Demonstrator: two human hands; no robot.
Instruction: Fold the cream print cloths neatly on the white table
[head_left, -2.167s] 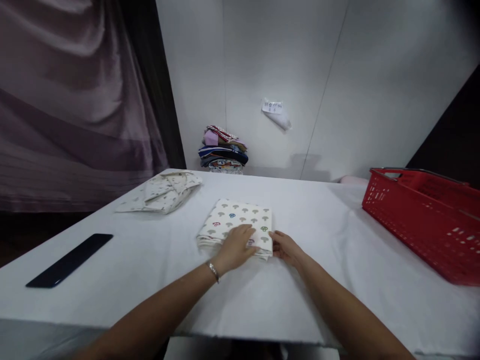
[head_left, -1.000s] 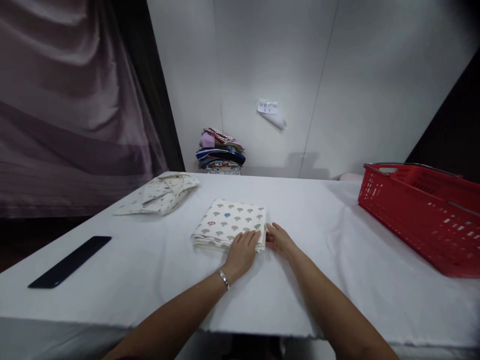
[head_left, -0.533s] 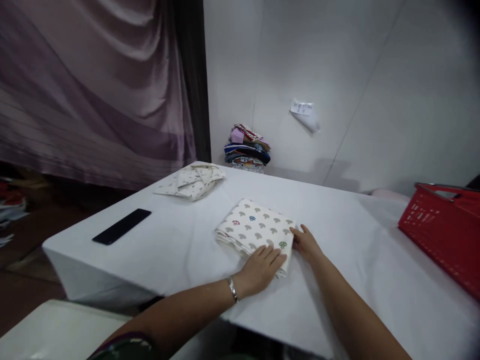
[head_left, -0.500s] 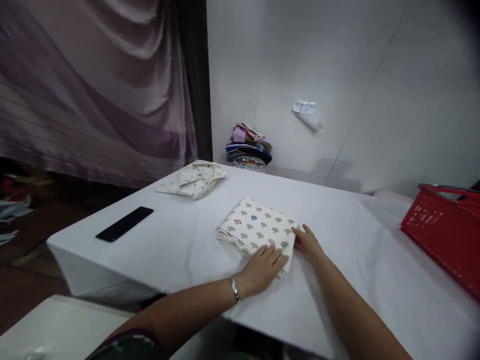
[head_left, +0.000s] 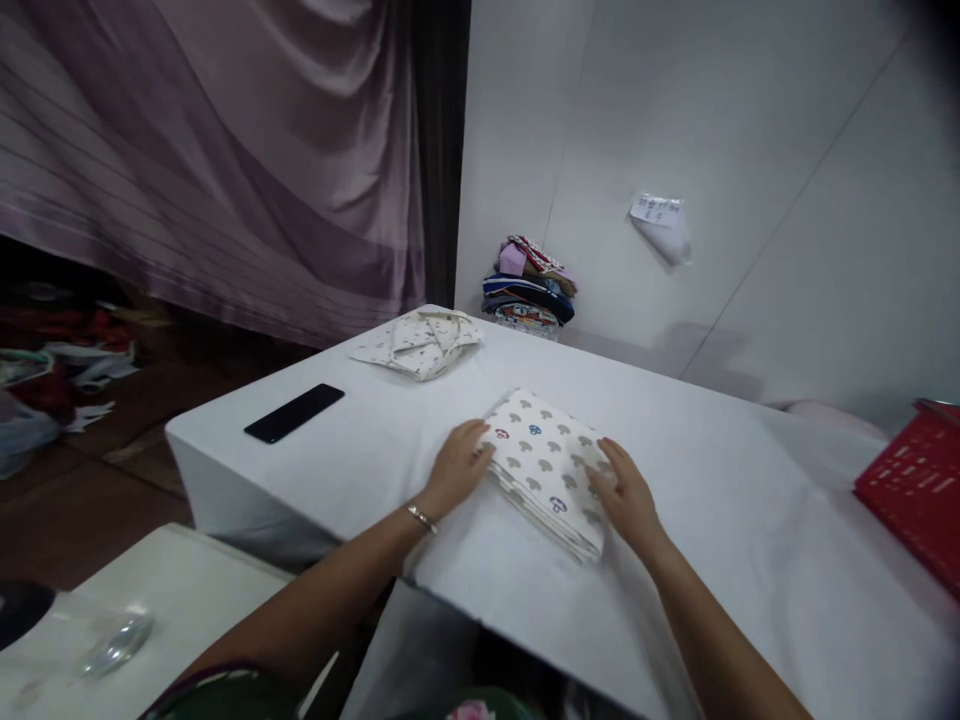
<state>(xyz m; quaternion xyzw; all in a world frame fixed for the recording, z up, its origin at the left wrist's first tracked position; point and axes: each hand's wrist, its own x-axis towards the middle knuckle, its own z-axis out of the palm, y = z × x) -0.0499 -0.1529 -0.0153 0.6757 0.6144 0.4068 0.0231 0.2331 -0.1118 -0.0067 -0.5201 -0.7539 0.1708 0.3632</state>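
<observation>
Framing the folded mushroom-print cloth (head_left: 551, 460) in the head view, the hands are apart: the left hand (head_left: 456, 466) at its nine o'clock side, the right hand (head_left: 628, 498) at three o'clock. Both seem to touch it; whether they pinch, I cannot tell. It lies on the table (head_left: 360, 450), toward five o'clock from the view's centre. I judge its folding nearly finished, only the layers at seven o'clock being slightly uneven.

The red basket (head_left: 916, 500) is cut off at right.
</observation>
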